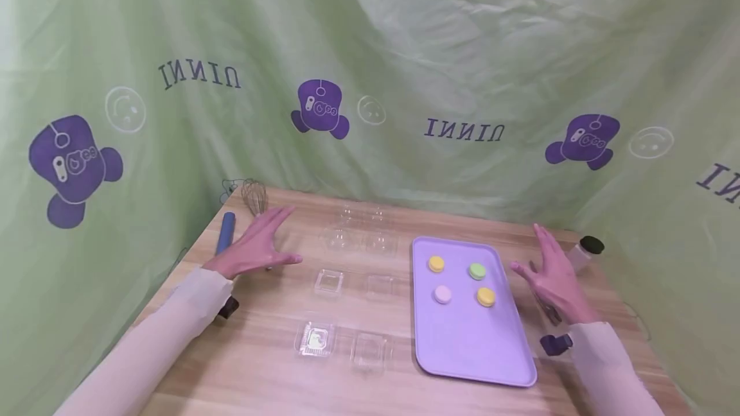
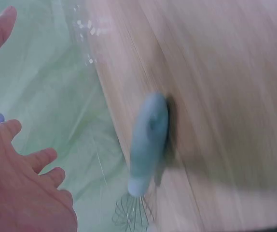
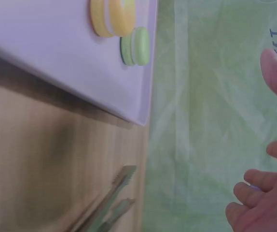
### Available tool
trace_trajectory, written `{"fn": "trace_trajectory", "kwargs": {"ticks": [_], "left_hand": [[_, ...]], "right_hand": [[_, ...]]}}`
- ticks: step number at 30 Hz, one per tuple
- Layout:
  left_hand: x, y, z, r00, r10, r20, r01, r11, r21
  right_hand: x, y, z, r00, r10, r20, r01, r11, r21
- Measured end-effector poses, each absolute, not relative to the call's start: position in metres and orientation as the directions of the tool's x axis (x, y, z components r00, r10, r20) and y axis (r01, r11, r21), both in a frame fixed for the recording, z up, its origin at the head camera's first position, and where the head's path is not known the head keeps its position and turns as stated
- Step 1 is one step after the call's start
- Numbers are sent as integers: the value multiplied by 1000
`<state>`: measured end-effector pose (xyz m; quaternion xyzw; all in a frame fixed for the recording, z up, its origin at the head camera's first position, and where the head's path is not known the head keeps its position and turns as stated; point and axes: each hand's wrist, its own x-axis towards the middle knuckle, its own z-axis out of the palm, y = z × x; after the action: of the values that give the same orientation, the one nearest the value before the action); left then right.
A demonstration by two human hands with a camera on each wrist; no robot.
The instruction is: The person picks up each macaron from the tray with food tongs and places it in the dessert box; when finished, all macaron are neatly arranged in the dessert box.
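Nearest, clear boxes point(image 1: 317, 339) lie left of the purple tray point(image 1: 462, 339), which bears four macarons point(image 1: 442, 294). The left hand point(image 1: 254, 249), fingers spread and empty, hovers beside the whisk point(image 1: 227, 230). The right hand point(image 1: 555, 278), fingers also spread, hovers above tongs point(image 3: 107, 203) just right of the tray. Farthest right stands a jar point(image 1: 584, 252).

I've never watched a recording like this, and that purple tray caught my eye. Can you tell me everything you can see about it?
The purple tray is a pale lilac rectangle with rounded corners and a low raised rim, and looks like smooth plastic. It lies flat on the wooden table, between clear plastic boxes and the right hand. Its far half carries four round macarons: two yellow, one green and one pale pink. Its near half is bare. Neither hand touches it.
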<state>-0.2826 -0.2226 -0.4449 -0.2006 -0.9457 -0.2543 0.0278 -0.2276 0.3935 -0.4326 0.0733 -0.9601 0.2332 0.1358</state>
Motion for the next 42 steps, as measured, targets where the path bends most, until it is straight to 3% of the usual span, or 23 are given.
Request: {"fn": "trace_trajectory", "kwargs": {"ticks": [9,23,42], "left_hand": [[-269,-203,-437,-896,426,122,402,664,631],[-257,-180,-451,-871,489,48,318,487,813],[-255,-170,-473,-845,534,-37,311,545,779]], "right_hand": [[-211,408,-441,-978,98,182,-19,834,-552],[-200,423,-460,-983,180,42,92,674,-733],[-190,430,-471,-987,163,4,105,658,-746]]}}
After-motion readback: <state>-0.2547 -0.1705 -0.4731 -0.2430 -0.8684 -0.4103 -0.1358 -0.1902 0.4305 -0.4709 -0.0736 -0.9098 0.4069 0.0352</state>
